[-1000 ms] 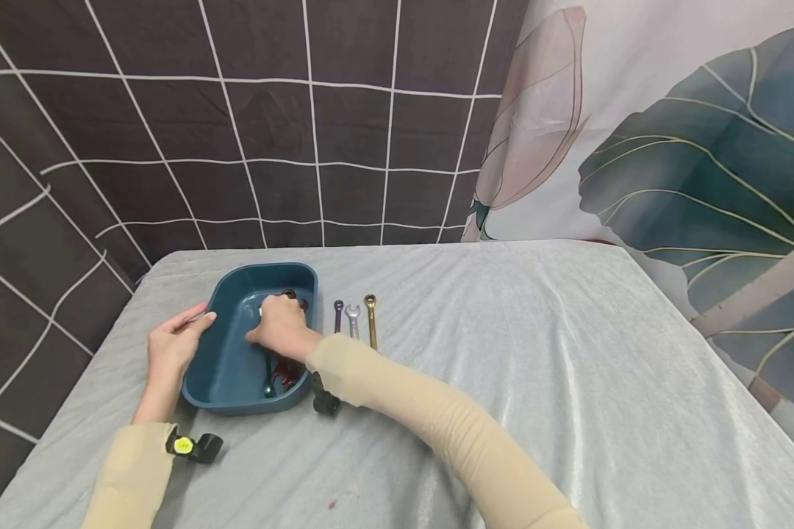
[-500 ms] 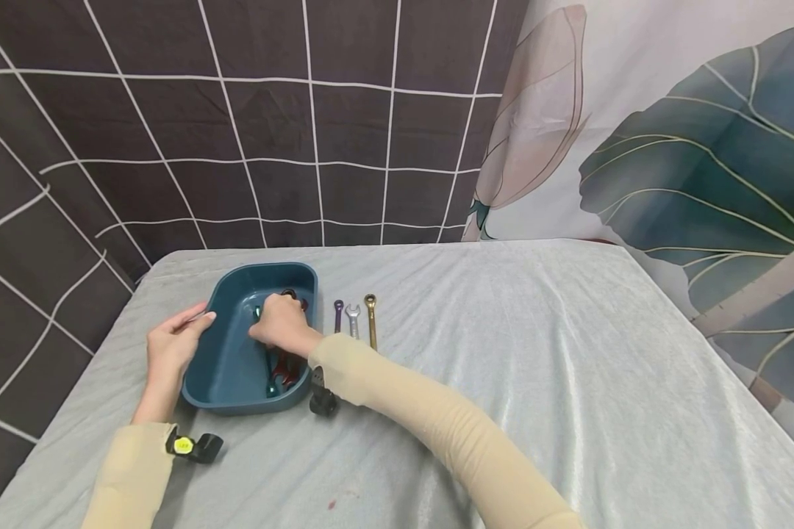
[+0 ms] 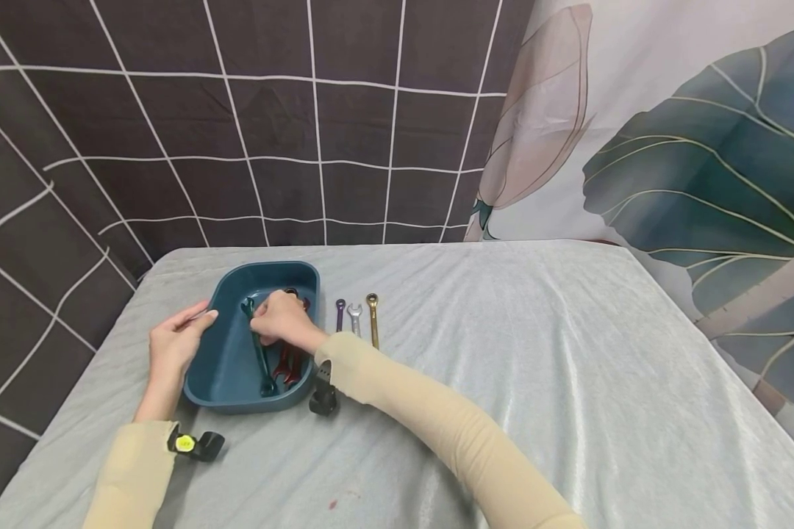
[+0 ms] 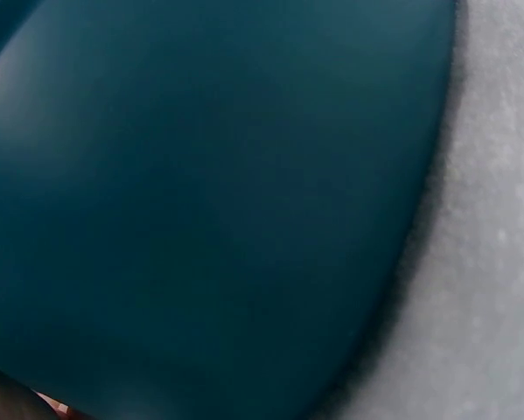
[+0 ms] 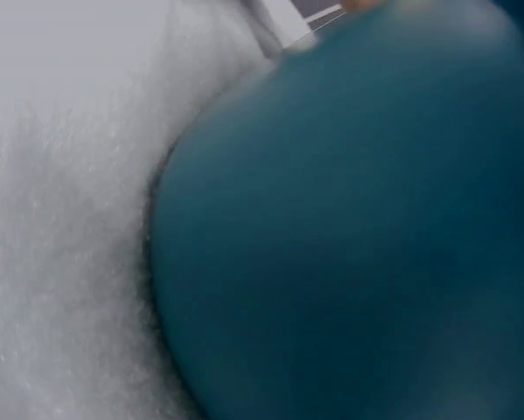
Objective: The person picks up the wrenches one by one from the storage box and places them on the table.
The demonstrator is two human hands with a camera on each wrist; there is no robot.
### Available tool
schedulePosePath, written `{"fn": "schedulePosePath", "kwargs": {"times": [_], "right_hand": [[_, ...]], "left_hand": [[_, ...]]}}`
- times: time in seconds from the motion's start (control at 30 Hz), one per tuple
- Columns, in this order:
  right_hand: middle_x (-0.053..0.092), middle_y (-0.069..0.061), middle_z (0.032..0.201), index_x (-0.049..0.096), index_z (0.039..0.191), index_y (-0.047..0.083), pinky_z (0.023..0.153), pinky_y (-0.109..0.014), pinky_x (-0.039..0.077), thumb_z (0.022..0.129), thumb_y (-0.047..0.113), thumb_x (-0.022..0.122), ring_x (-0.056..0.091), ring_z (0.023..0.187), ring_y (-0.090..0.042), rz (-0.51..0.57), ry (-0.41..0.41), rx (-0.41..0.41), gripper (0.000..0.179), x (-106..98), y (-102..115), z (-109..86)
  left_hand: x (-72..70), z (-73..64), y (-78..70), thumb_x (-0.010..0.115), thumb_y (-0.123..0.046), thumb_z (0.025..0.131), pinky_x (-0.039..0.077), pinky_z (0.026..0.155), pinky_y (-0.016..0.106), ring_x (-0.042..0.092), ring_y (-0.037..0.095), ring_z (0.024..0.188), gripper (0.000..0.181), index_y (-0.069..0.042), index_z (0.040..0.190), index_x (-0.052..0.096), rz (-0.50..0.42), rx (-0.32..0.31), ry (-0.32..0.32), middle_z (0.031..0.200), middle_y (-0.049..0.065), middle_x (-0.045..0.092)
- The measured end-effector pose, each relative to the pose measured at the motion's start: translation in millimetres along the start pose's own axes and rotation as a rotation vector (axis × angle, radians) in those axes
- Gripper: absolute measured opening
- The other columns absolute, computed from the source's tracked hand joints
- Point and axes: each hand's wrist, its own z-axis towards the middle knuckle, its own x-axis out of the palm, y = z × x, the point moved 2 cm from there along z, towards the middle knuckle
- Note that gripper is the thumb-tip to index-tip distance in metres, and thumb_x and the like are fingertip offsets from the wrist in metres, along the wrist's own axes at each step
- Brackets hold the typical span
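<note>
I have the two hands apart on my feed, one at each side of the bin (image 3: 221, 367), a deep blue tub with rounded corners and a smooth, faintly glossy inside, near the back left of the tabletop (image 3: 503, 382). The right hand (image 3: 282, 320) is down in the bin, curled, its thumb and fingers pinching the green wrench (image 3: 263, 367) near its upper end. That wrench is slim, dark green and shiny, with a forked head showing beyond the fingers and a thicker lower end by the near wall; I can't tell whether that end touches the floor of the bin. Just beside it, partly under the hand, I make out red wrenches (image 3: 284, 367), dark and glossy. The left hand (image 3: 174, 338) grips the bin's left rim with thumb and fingers. Right of the bin, three more lie side by side: a small purple wrench (image 3: 340, 316), a silver wrench (image 3: 355, 317) with a forked head, and a longer gold wrench (image 3: 373, 320) with a ring head, lower ends hidden by the right sleeve (image 3: 437, 404). Both wrist views give me mostly blurred blue wall.
</note>
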Motion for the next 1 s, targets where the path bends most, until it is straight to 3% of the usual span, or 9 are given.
{"fn": "schedulePosePath", "kwargs": {"times": [0.1,0.27,0.53,0.67,0.83,0.93,1.0], "right_hand": [[0.048,0.006,0.038,0.042,0.043,0.016,0.038,-0.015,0.031,0.084,0.008,0.066,0.058,0.04,-0.002,0.059,0.001,0.016,0.049,0.6,0.7,-0.4],[0.063,0.002,0.049,0.063,0.056,0.011,0.049,-0.015,0.049,0.084,0.011,0.073,0.057,0.04,-0.002,0.155,0.0,0.059,0.029,1.7,0.9,1.1],[0.061,0.001,0.048,0.065,0.058,0.01,0.049,-0.015,0.05,0.084,0.009,0.072,0.055,0.04,-0.002,0.225,0.012,0.106,0.026,-2.3,1.1,1.5],[0.063,0.001,0.051,0.071,0.067,0.009,0.049,-0.015,0.051,0.083,0.009,0.073,0.056,0.04,-0.002,0.234,-0.005,0.105,0.017,-4.0,3.7,1.0],[0.066,0.0,0.055,0.074,0.076,0.009,0.051,-0.017,0.052,0.082,0.01,0.074,0.058,0.042,-0.004,0.259,-0.023,0.125,0.006,-5.6,5.0,0.4],[0.066,0.001,0.055,0.074,0.077,0.011,0.052,-0.018,0.052,0.082,0.012,0.075,0.058,0.042,-0.004,0.263,-0.03,0.127,0.005,-6.4,5.0,-0.4],[0.066,0.001,0.055,0.073,0.077,0.012,0.052,-0.018,0.053,0.082,0.012,0.075,0.058,0.042,-0.004,0.271,-0.032,0.118,0.005,-7.8,4.3,-1.3]], "left_hand": [[-0.3,0.0,0.2,0.06,-0.038,0.092,0.04,0.109,0.037,0.048,0.019,0.133,0.052,-0.015,0.138,0.053,0.003,0.004,-0.006,0.145,0.006,0.047],[-0.4,0.0,0.6,0.061,-0.037,0.092,0.04,0.108,0.037,0.049,0.018,0.132,0.052,-0.015,0.138,0.053,0.006,0.007,-0.014,0.145,0.006,0.048],[0.4,-0.2,-0.9,0.062,-0.037,0.091,0.042,0.107,0.036,0.052,0.015,0.129,0.051,-0.016,0.137,0.054,0.013,0.005,-0.024,0.144,0.006,0.049],[0.3,0.6,-1.2,0.063,-0.038,0.09,0.045,0.102,0.032,0.059,0.001,0.106,0.051,-0.016,0.136,0.056,0.027,0.004,-0.036,0.142,0.006,0.052],[-1.1,0.7,-2.3,0.064,-0.04,0.089,0.045,0.084,0.02,0.048,-0.012,0.082,0.051,-0.017,0.135,0.057,0.064,0.011,-0.033,0.139,0.005,0.056],[-2.6,-0.1,-2.7,0.065,-0.039,0.089,0.042,0.078,0.016,0.047,-0.013,0.078,0.052,-0.016,0.135,0.057,0.059,0.012,-0.023,0.114,-0.01,0.068],[-2.5,-0.5,-3.4,0.066,-0.039,0.088,0.041,0.075,0.014,0.047,-0.013,0.075,0.053,-0.015,0.135,0.057,0.049,0.015,-0.014,0.09,-0.023,0.064]]}}
